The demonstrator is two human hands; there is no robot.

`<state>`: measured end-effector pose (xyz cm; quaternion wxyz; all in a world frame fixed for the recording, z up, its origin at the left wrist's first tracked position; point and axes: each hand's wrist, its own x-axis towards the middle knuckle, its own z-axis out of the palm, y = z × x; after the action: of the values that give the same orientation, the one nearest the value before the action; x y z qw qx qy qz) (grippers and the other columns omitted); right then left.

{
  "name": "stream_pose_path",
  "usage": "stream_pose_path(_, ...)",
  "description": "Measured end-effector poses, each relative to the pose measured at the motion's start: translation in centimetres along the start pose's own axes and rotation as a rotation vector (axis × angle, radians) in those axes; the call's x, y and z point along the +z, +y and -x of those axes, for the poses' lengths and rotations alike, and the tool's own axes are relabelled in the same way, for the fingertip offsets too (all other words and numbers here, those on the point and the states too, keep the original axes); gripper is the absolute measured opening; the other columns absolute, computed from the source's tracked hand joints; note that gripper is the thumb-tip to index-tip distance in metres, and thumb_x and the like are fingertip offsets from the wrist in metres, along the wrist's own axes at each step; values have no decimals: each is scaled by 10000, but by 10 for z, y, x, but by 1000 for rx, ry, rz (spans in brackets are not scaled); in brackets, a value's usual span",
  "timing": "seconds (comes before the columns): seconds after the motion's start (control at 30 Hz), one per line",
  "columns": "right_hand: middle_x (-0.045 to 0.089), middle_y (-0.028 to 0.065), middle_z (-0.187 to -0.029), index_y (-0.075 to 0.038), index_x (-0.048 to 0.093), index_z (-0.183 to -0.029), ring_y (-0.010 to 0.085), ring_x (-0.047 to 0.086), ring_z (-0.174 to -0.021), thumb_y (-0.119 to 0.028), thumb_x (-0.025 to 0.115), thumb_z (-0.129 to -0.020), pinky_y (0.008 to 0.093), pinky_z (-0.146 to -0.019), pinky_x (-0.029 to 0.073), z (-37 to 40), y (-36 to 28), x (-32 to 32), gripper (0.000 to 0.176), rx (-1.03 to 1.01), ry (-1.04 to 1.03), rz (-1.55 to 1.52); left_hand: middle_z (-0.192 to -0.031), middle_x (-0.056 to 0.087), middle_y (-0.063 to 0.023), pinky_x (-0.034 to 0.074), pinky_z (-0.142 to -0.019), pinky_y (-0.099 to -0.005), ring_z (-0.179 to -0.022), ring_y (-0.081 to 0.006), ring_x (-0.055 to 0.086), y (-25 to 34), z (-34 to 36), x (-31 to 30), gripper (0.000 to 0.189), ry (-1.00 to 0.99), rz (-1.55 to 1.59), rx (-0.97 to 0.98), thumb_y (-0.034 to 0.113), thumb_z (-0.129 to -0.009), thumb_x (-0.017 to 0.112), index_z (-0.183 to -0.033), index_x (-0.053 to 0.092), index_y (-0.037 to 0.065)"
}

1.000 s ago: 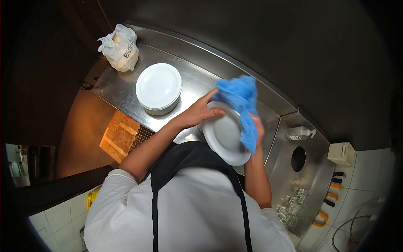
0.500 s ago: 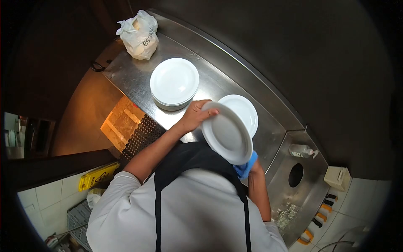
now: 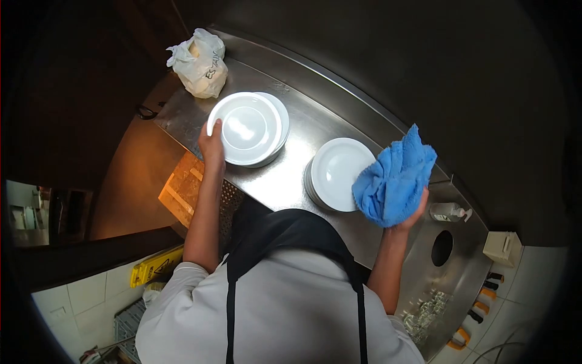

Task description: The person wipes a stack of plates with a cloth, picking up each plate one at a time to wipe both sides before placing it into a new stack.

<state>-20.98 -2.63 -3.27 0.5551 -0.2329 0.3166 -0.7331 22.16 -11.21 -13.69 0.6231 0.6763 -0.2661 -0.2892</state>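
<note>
My left hand (image 3: 212, 144) grips a white plate (image 3: 245, 130) by its near left rim, thumb on top, fingers underneath. That plate overlaps the left stack of white plates (image 3: 281, 118), off-centre to the left. In my right hand (image 3: 418, 209) is a bunched blue cloth (image 3: 394, 179), which covers most of the fingers. The cloth overlaps the right edge of a second stack of white plates (image 3: 341, 173) on the steel counter (image 3: 297, 142).
A knotted white plastic bag (image 3: 203, 67) with black lettering stands at the counter's far left. To the right are a pump bottle (image 3: 448, 212), a round hole (image 3: 442, 249) and several clear glass items (image 3: 427, 318). A yellow caution sign (image 3: 154, 267) is low on the left.
My left hand has carried the plate leftward to the left stack. My right hand has swung up and right with the blue cloth, away from the plate.
</note>
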Motion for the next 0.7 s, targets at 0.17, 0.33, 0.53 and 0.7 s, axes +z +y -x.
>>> stream_pose_path(0.17,580,266,-1345,43,580,-1351,381,590,-1209,-421,667,-938,456,-1046,455,-21,25,-9,627,-55,20,1290,-1161,719,-163,525,-885,-343,-991,-230,692,-20,-24,2,400,6,-100,-44,233,-967,678,-1263,665,-37)
stream_pose_path(0.33,503,359,-1394,36,539,-1411,488,464,-1328,-463,745,-848,535,-1126,354,-25,66,2,780,-463,-390,1989,-1272,670,-206,493,-984,-368,-1135,-289,657,-16,-11,21,500,-78,-204,-114,307,-994,617,-1379,586,-11)
stream_pose_path(0.53,544,383,-1330,-102,590,-1409,501,536,-1255,-375,762,-799,524,-1083,423,-5,99,17,690,-477,-682,1863,-1497,495,-240,398,-1116,-391,-1342,-347,522,-31,-14,21,639,-74,-259,-53,426,-1022,524,-1497,450,5)
stream_pose_path(0.7,637,265,-1223,-165,687,-1278,444,588,-1192,-238,793,-696,503,-1041,456,38,61,15,596,-292,-901,1610,-1464,509,-220,390,-1108,-410,-1316,-340,519,16,33,22,433,129,-336,524,224,-1035,520,-1386,539,-29)
